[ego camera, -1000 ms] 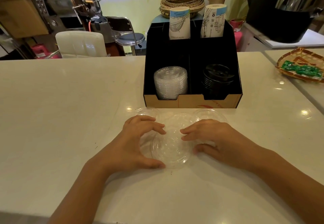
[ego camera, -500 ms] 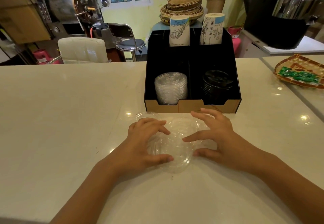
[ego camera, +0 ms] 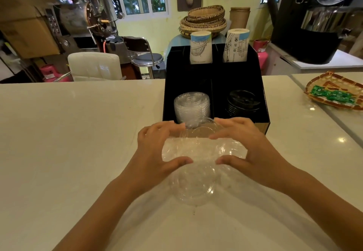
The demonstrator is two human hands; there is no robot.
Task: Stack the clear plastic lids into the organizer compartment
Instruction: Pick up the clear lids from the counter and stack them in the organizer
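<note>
Bench (ego camera: 68, 142): pale, glossy, stone-like slab. Left hand (ego camera: 155, 152): half curled, thumb and fingers pinching the left edge of loose clear plastic lids (ego camera: 198, 164): thin, round, ribbed, overlapping on the bench just before the organizer (ego camera: 214, 78); their count is hard to make out. Organizer: black box, front wall partly hidden by the hands. Left front compartment: stacked clear lids (ego camera: 191, 106). Right front compartment: black lids (ego camera: 242, 101). Right hand (ego camera: 253, 152): half curled, gripping the loose lids' right edge.

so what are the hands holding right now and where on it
Both hands, left and right, hold the loose clear lids between them, fingers on the far rims and thumbs on the near side. How many lids cannot be told.
</note>
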